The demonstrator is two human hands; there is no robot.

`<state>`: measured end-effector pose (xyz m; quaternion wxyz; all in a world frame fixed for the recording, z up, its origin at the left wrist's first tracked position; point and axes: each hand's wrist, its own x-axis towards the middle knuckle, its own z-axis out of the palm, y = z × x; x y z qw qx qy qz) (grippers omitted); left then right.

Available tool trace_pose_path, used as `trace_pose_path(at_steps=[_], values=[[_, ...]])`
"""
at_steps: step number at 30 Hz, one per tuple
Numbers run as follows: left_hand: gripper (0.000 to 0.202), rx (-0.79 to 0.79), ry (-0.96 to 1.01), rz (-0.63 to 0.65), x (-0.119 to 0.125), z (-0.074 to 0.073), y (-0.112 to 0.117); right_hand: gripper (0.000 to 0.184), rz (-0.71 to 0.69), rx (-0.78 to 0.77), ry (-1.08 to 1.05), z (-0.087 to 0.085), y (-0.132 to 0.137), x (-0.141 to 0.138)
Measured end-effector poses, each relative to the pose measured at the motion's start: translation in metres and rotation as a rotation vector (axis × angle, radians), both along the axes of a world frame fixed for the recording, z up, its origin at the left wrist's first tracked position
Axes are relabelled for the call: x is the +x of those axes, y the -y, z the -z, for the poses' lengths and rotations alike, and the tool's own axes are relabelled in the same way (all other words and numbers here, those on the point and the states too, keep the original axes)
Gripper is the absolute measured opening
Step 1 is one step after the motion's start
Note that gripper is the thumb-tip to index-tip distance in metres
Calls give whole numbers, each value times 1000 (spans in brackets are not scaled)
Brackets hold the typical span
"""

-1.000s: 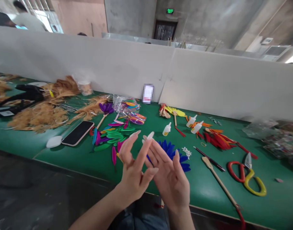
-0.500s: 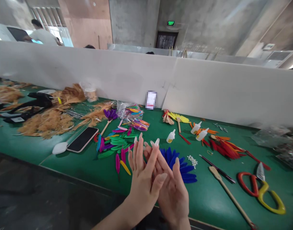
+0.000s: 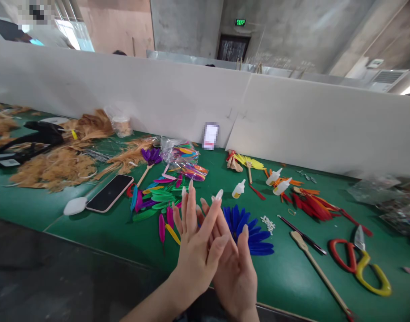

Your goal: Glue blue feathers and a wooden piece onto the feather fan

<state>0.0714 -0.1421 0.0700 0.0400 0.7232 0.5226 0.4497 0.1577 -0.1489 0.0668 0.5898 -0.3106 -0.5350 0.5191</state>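
Observation:
Over the near edge of the table, my left hand rests against the fingers and palm of my right hand. Fingers on both hands are stretched out, and no object shows in either one. Just beyond my right hand lies a fan of blue feathers, partly covered by its fingers. A small pile of white beads sits to the right of the fan. Loose green feathers and a magenta feather lie beyond my left hand. A wooden stick with a broad end is to the right.
Scissors and tweezers lie at right. Small white bottles stand or lie mid-table. A phone and white case are at left, near brown fibres. A white partition runs behind, with another phone against it.
The view has tilted down and turned slightly, so everything sits a little differently in it. My hands stay pressed together with fingers extended; the table items have not moved.

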Motion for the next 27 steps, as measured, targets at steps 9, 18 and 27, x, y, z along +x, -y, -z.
trace_pose_path(at_steps=[9,18,27], values=[[50,-16,-6,-39,-5,4,-3,65,30,-5,45,3,0,-5],[52,105,192,-102,-19,-13,-5,74,-216,16,-147,1,-1,6],[45,37,186,-20,-13,-10,2,74,-305,-44,-254,1,1,7]])
